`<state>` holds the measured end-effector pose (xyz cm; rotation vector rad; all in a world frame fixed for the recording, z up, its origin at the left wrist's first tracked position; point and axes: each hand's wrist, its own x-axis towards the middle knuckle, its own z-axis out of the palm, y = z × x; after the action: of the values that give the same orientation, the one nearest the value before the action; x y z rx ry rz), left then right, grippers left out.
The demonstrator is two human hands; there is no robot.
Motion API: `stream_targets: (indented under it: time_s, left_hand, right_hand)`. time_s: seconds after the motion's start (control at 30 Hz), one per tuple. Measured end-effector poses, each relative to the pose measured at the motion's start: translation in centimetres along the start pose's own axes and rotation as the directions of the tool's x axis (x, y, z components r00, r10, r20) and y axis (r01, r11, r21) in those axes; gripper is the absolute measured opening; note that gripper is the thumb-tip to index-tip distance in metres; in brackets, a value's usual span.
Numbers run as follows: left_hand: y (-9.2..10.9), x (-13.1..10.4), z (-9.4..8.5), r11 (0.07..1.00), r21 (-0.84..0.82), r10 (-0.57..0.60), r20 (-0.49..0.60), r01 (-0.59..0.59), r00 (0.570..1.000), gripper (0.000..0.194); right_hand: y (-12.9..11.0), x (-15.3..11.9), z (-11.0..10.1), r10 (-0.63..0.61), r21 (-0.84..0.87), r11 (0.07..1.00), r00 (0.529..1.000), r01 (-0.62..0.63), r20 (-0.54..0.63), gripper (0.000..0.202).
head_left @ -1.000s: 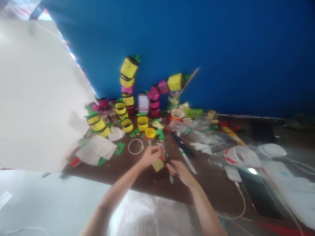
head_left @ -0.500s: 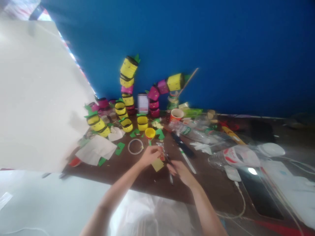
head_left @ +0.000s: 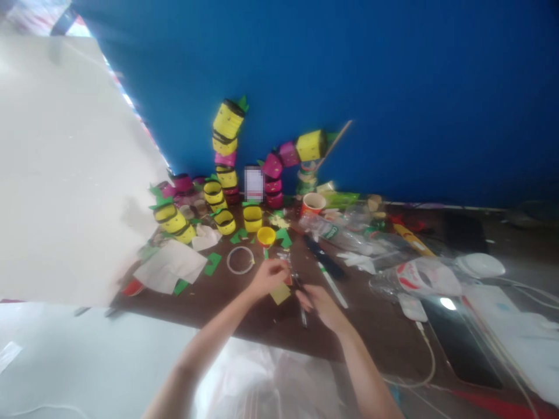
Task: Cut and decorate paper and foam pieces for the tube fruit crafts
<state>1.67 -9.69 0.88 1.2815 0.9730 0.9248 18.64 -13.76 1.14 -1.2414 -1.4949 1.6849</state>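
Paper [head_left: 280,294], yellowish, just beside left hand [head_left: 267,277]; right hand [head_left: 321,304] grips dark tool [head_left: 297,280].

The head view has shifted very slightly to the right.

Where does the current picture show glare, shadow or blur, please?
Head view: strong glare near the far edge of the phone; head view: soft shadow on the white panel, beside the leftmost yellow cups; head view: fine detail is smeared between the left hand and right hand.
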Motion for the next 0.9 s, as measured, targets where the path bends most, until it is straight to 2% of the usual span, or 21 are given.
stream_targets:
  time_s: [0.23, 0.43, 0.57, 0.9]
  left_hand:
    - [-0.1, 0.0, -0.1, 1.000, -0.012, -0.021, -0.020, 0.020, 1.000, 0.015]
    - [0.3, 0.0, -0.3, 0.998, -0.040, -0.037, 0.057, 0.039, 0.998, 0.018]
    - [0.6, 0.0, -0.5, 0.997, -0.026, -0.067, 0.101, 0.070, 0.993, 0.014]
    - [0.5, 0.2, -0.8, 0.995, 0.014, -0.099, 0.123, 0.098, 0.987, 0.013]
  right_hand:
    - [0.4, 0.0, 0.0, 0.000, 0.009, 1.000, 0.997, 0.001, -0.083, 0.041]
    - [-0.5, -0.4, -0.5, -0.014, -0.070, 0.997, 0.999, 0.018, 0.048, 0.046]
    - [-0.3, -0.5, -0.7, -0.021, -0.058, 0.998, 0.993, 0.028, 0.117, 0.047]
    - [0.3, -0.5, -0.9, -0.023, -0.119, 0.992, 0.992, 0.038, 0.122, 0.044]
